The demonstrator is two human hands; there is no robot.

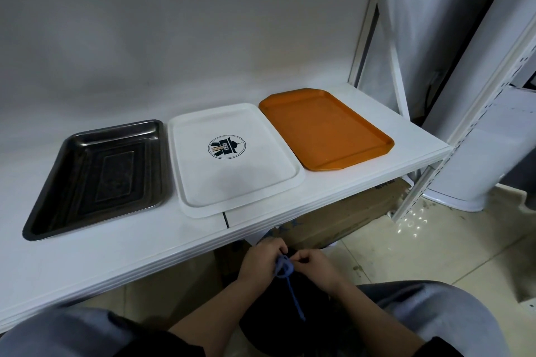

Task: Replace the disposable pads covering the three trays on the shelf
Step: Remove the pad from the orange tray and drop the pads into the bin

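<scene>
White shelf [333, 200] fills the view, and on it sit all three trays, bare, side by side in a row. Steel tray [95, 177] on the left, white tray [232, 182] with a round logo [226, 147] in the middle, orange tray [324, 127] on the right and set farther back. The steel and white ones are just beside each other; the white and orange nearly touch at their corners. No pad lies on any of them, old or new, and I can see no fresh pads anywhere on the shelf.

Down below the shelf edge, over my lap, there's a dark bag [290, 324] — I take it for the rubbish, though what's inside is hidden. My left hand [261, 262] is curled closed, pinching the blue cord [285, 272] at the bag's mouth. My right hand [314, 265] is closed too, fingertips nipped on the same cord from the other side; a loose end trails down toward me.

So, my read: stripping looks done, and I'm working the cord at the bag's neck — tying or untying, I can't tell. Still left is the main half: three clean pads to lay, one per tray.
</scene>
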